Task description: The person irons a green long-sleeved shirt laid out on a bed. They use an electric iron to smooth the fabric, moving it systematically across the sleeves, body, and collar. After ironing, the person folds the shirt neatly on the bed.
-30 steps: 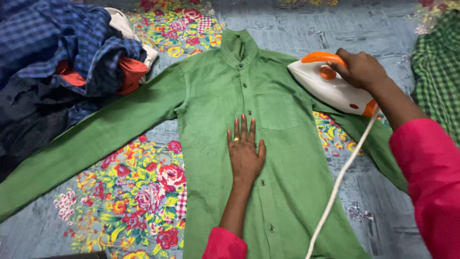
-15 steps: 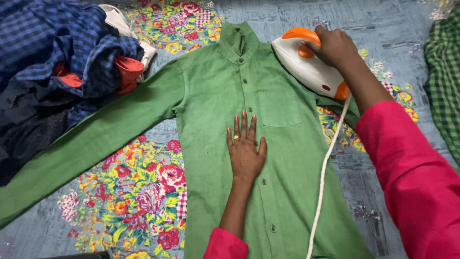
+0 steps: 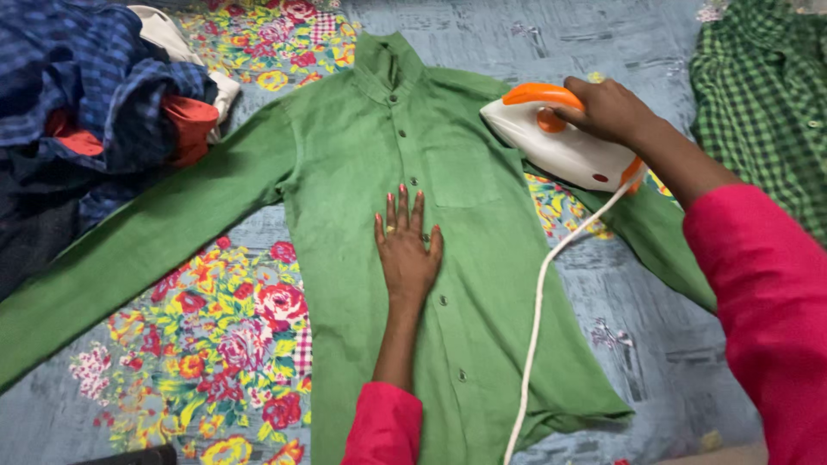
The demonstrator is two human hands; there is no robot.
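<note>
Left hand [image 3: 407, 251] flat, fingers spread, on buttoned green cotton shirt [image 3: 482, 310]. Right hand [image 3: 610, 110] clamped on white-and-orange electric iron [image 3: 556, 142] at 2 o'clock, shoulder edge; open floral sheet [image 3: 233, 336] at 8.

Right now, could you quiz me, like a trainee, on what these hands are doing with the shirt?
1. True or false: the left hand lies flat on the green shirt.
2. What does the right hand grip: A) scissors, B) the white and orange iron, C) a hanger?
3. Which side of the picture holds the pile of clothes?

Key: 1 true. 2 B. 3 The left; a green checked shirt lies on the right.
</note>
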